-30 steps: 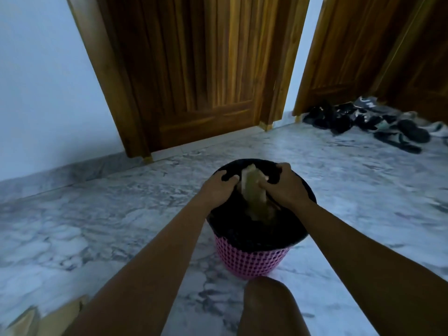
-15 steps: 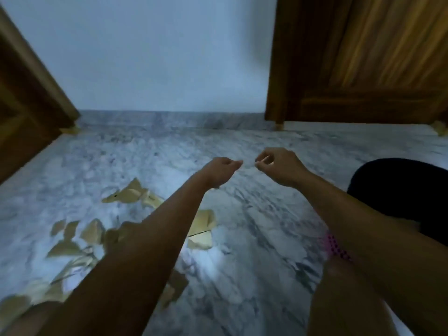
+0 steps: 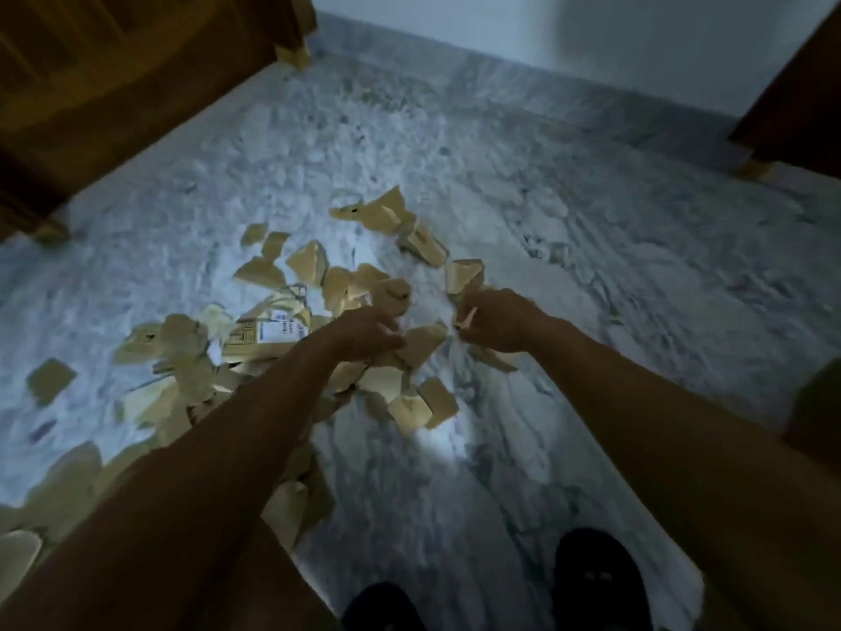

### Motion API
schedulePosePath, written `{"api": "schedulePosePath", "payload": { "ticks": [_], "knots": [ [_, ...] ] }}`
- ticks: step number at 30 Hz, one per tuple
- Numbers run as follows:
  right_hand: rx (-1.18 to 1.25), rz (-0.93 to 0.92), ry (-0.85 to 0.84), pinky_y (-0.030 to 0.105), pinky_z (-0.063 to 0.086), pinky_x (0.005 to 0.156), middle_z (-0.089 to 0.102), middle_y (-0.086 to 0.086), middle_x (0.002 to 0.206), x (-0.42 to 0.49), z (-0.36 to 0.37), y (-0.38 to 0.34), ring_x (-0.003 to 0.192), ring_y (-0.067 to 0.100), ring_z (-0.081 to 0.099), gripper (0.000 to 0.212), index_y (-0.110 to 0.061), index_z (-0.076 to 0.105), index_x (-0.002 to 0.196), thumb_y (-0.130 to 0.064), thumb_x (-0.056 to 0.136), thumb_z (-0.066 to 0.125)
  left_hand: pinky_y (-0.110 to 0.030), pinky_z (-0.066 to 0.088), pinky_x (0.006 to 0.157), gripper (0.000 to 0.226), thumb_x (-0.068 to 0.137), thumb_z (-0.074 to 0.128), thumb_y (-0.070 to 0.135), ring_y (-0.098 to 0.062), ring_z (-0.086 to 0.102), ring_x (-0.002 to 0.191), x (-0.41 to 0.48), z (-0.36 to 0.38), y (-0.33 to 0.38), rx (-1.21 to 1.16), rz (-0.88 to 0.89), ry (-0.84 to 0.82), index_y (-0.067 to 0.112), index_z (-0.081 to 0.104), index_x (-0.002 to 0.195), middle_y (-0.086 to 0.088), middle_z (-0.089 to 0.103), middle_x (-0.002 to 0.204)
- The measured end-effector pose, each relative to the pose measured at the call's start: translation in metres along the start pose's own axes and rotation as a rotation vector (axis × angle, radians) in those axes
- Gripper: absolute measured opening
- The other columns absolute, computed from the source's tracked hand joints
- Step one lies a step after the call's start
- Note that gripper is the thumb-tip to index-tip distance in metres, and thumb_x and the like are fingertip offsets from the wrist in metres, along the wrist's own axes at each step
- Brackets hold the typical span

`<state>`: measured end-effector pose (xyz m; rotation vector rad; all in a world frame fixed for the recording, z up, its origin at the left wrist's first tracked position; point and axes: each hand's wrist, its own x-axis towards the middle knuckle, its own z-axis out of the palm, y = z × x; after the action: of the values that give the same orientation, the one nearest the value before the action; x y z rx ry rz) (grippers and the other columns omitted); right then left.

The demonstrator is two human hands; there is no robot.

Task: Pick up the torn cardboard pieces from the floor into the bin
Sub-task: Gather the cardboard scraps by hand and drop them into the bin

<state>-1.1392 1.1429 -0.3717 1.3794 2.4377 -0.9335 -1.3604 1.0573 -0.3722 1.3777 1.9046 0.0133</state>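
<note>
Torn cardboard pieces (image 3: 306,262): strewn over the marble floor right under both hands. The scatter runs from just past the hands back along the person's left side.
Left hand (image 3: 364,330): down on the middle of the heap, fingers curled. It is too blurred for me to say whether it has hold of anything.
Right hand (image 3: 496,322): just beside the left. Thumb and finger seem to pinch a small scrap (image 3: 465,317) at the heap's right edge.
What changed: a second ago both hands were in the bin, pushing a wad down. Half a second ago they hung over bare floor holding nothing, with the bin at the person's right. Now they have come down onto the heap.
What it means: one load is in, and I'd say a fresh gather is starting. With so much still lying about, the job looks well short of done.
Floor (image 3: 569,275): grey-white marble, bare to the right of the hands.
Bin: not plainly in view. A dark shape (image 3: 814,403) at the right edge may be it, but I can't tell.
Feet: black slippers (image 3: 596,580) near the bottom edge, toes toward the heap.
Round about: a wooden door (image 3: 113,70) at the far left and a pale wall (image 3: 546,29) beyond.
</note>
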Motion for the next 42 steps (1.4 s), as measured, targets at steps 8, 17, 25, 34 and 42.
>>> {"api": "schedulePosePath", "payload": {
  "ticks": [8, 17, 25, 34, 42],
  "knots": [
    [-0.059, 0.017, -0.103, 0.038, 0.05, 0.088, 0.052, 0.01, 0.134, 0.037, 0.1, 0.052, 0.117, 0.029, 0.055, 0.059, -0.022, 0.049, 0.134, -0.031, 0.082, 0.076, -0.042, 0.048, 0.096, 0.081, 0.066, 0.079, 0.054, -0.028, 0.054, 0.122, 0.041, 0.133, -0.048, 0.204, 0.074, -0.039, 0.028, 0.049, 0.136, -0.002, 0.051, 0.137],
    [-0.332, 0.127, 0.171, 0.044, 0.047, 0.079, 0.05, 0.013, 0.124, 0.05, 0.153, 0.102, 0.11, 0.037, 0.05, 0.033, -0.013, 0.051, 0.123, -0.027, 0.094, 0.054, -0.043, 0.044, 0.083, 0.085, 0.07, 0.07, 0.06, -0.032, 0.047, 0.114, 0.055, 0.18, -0.072, 0.324, 0.165, 0.202, 0.026, 0.041, 0.142, -0.005, 0.049, 0.128],
    [-0.308, 0.116, 0.152, 0.05, 0.045, 0.092, 0.045, 0.009, 0.14, 0.053, 0.14, 0.108, 0.122, 0.038, 0.047, 0.063, -0.02, 0.039, 0.142, -0.052, 0.091, 0.058, -0.043, 0.051, 0.082, 0.066, 0.062, 0.066, 0.07, -0.025, 0.052, 0.113, 0.066, 0.162, -0.062, 0.227, 0.371, 0.19, 0.026, 0.065, 0.111, 0.001, 0.054, 0.12],
    [-0.037, 0.142, -0.328, 0.036, 0.044, 0.095, 0.048, 0.021, 0.143, 0.064, 0.13, 0.109, 0.131, 0.036, 0.048, 0.073, -0.002, 0.041, 0.144, -0.042, 0.09, 0.068, -0.04, 0.049, 0.081, 0.059, 0.072, 0.078, 0.049, -0.032, 0.052, 0.109, 0.086, 0.173, -0.062, 0.474, 0.272, 0.066, 0.013, 0.057, 0.113, -0.01, 0.052, 0.12],
    [-0.268, 0.144, -0.098, 0.056, 0.031, 0.109, 0.022, 0.017, 0.154, 0.123, 0.071, 0.093, 0.138, 0.04, 0.027, 0.078, -0.011, 0.037, 0.144, -0.063, 0.088, 0.054, -0.039, 0.041, 0.08, 0.059, 0.08, 0.053, 0.059, -0.033, 0.052, 0.096, 0.127, 0.128, -0.054, 0.326, 0.295, 0.303, 0.003, 0.059, 0.101, -0.017, 0.053, 0.102]
  ]
}}
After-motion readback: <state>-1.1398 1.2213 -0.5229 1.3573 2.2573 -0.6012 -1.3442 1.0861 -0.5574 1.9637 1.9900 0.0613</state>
